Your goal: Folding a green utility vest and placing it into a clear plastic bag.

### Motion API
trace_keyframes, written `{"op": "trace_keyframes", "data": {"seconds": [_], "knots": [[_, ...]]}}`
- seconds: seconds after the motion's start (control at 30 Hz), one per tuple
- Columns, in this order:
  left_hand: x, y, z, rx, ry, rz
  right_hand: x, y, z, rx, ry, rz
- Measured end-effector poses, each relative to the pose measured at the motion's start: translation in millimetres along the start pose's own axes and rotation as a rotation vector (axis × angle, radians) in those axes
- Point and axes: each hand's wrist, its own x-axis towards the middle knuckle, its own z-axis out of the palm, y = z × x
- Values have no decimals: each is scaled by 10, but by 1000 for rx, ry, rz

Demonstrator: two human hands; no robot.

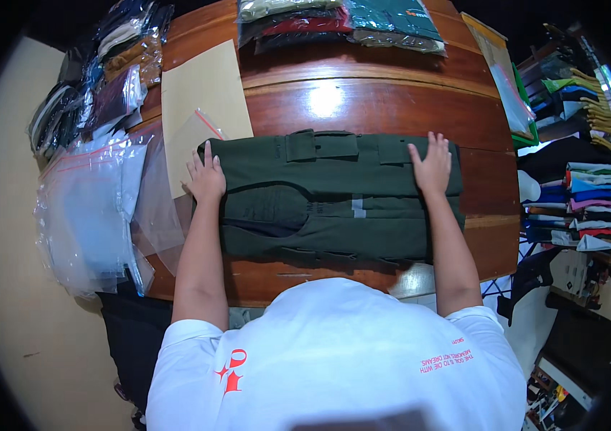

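Observation:
A dark green garment (392,169) with flap pockets, which looks like a vest, lies flat and sideways across the wooden table (287,108). Its scooped opening faces left, showing the inside of the back. A small pale patch sits near its middle. At its upper left corner, my left hand (206,174) rests with fingers spread, partly past the fabric's edge. Toward the right end, my right hand (432,167) lies flat on the cloth, thumb apart from the fingers. Neither hand grasps the fabric.
Clear plastic bags (94,208) are piled at the left, beside a tan cardboard sheet (201,86). Bagged folded clothes (392,25) lie at the far edge, with more bagged clothes (133,68) at far left. A green crate (524,129) and stacked clothes (593,197) stand right.

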Motion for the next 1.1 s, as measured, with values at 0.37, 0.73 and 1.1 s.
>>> {"op": "trace_keyframes", "data": {"seconds": [0.37, 0.73, 1.1], "knots": [[42, 18, -179, -8, -74, 14, 167, 363, -97, -74, -97, 172], [-1435, -803, -790, -652, -85, 596, 34, 564, -441, -11, -220, -13], [-1570, -1400, -276, -819, -287, 408, -1109, 1063, -1195, 381, -401, -148]]}}
